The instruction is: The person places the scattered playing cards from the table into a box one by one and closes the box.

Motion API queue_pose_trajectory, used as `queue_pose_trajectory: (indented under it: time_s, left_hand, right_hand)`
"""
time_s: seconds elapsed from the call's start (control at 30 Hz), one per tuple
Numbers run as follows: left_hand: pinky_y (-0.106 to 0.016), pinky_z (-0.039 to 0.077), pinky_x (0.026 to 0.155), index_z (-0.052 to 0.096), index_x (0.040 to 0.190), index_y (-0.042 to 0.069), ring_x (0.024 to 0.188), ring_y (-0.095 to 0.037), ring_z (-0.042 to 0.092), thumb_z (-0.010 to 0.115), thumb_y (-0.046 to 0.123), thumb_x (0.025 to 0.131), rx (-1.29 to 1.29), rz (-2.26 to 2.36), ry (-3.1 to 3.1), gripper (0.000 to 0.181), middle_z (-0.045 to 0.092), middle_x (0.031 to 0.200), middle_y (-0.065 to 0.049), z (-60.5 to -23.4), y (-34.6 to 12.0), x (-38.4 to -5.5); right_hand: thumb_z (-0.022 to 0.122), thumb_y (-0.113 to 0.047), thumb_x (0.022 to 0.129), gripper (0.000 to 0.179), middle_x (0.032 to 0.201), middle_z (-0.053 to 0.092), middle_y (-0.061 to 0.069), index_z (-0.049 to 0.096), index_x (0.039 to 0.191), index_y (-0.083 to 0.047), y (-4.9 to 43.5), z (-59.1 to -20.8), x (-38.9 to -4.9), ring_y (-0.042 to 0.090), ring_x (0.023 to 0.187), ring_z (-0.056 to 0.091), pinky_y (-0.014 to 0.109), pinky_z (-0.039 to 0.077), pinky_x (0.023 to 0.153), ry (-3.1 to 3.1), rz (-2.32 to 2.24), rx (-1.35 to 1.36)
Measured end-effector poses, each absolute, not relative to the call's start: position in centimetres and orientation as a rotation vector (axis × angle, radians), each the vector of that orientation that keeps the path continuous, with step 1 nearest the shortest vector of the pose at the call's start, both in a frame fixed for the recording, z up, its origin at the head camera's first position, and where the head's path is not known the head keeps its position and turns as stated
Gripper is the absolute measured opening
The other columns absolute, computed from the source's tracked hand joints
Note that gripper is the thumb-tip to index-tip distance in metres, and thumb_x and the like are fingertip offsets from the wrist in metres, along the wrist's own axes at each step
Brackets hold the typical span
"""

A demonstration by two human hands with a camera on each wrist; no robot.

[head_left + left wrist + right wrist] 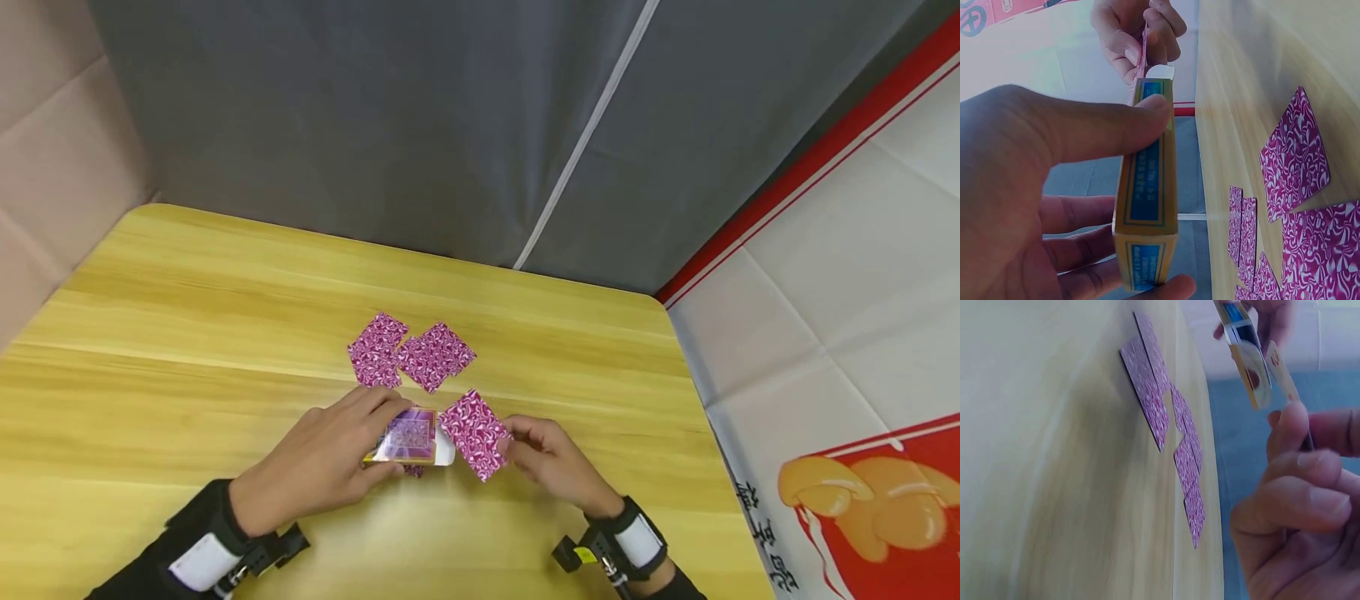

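Cards [437,357] lie loose on the table [187,333], some between the box [408,437] and the far edge, already out. The left grip [337,458] clasps the box above the table, flap open; the right grip [551,462] pinches a single card [474,435] beside that end. Whether others remain inside cannot be told.

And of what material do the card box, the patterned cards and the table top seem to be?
Card box: probably thin printed cardboard, slightly glossy; its white flap looks like folded paperboard. Patterned cards: likely printed card stock, flat with thin edges. Table top: wood or wood-look laminate; grain and soft sheen show, but cannot settle which.
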State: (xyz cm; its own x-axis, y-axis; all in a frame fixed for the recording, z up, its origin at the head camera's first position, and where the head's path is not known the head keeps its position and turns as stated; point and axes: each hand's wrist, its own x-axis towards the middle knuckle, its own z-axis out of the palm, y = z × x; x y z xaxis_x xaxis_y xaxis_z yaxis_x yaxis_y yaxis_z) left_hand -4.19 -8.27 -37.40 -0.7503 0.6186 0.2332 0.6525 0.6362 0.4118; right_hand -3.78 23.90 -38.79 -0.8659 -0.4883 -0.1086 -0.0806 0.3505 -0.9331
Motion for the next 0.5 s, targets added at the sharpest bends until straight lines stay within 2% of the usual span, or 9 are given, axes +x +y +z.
queue_pose_trajectory:
  time_s: [0.07, 0.2, 0.3, 0.4, 0.5]
  left_hand:
    - [-0.035, 0.056, 0.065, 0.061, 0.136, 0.006, 0.116, -0.021, 0.059, 0.086, 0.038, 0.082, -1.083, -0.740, -2.767, 0.067, 0.061, 0.130, -0.006, -37.3, -8.3, -4.2]
    - [-0.034, 0.057, 0.066, 0.061, 0.136, 0.007, 0.116, -0.020, 0.059, 0.085, 0.038, 0.083, -1.109, -0.767, -2.756, 0.066, 0.060, 0.130, -0.006, -37.3, -8.3, -4.3]
    - [-0.033, 0.057, 0.067, 0.060, 0.136, 0.008, 0.115, -0.019, 0.059, 0.085, 0.037, 0.083, -1.140, -0.782, -2.749, 0.065, 0.060, 0.131, -0.005, -37.3, -8.3, -4.3]
    - [-0.034, 0.057, 0.067, 0.060, 0.137, 0.009, 0.116, -0.019, 0.059, 0.085, 0.035, 0.083, -1.175, -0.779, -2.752, 0.065, 0.059, 0.132, -0.003, -37.2, -8.2, -4.2]
    - [-0.035, 0.057, 0.069, 0.059, 0.138, 0.008, 0.119, -0.020, 0.058, 0.084, 0.036, 0.083, -1.214, -0.774, -2.756, 0.066, 0.059, 0.134, -0.003, -37.2, -8.0, -4.0]
  right_hand:
    - [0.055, -0.007, 0.103, 0.021, 0.079, 0.063, 0.014, 0.072, 0.114, -0.003, 23.6, -38.8, -3.6, 0.013, 0.057, 0.051, 0.021, 0.041, 0.047, 2.303, -1.475, -0.549]
    - [0.058, -0.004, 0.100, 0.020, 0.091, 0.072, 0.004, 0.074, 0.112, -0.004, 23.1, -38.9, -3.5, 0.026, 0.071, 0.062, 0.023, 0.049, 0.056, 2.378, -1.401, -0.594]
    - [0.058, -0.002, 0.098, 0.024, 0.092, 0.073, 0.001, 0.075, 0.115, -0.005, 22.8, -38.5, -3.6, 0.018, 0.071, 0.063, 0.024, 0.051, 0.058, 2.390, -1.342, -0.598]
    - [0.056, -0.002, 0.098, 0.029, 0.090, 0.071, -0.003, 0.074, 0.120, -0.007, 22.4, -38.0, -3.8, 0.007, 0.068, 0.056, 0.024, 0.050, 0.058, 2.410, -1.246, -0.609]
    - [0.054, -0.005, 0.100, 0.032, 0.088, 0.068, -0.005, 0.072, 0.126, -0.009, 21.9, -37.7, -4.0, 0.004, 0.062, 0.050, 0.023, 0.047, 0.054, 2.418, -1.183, -0.618]
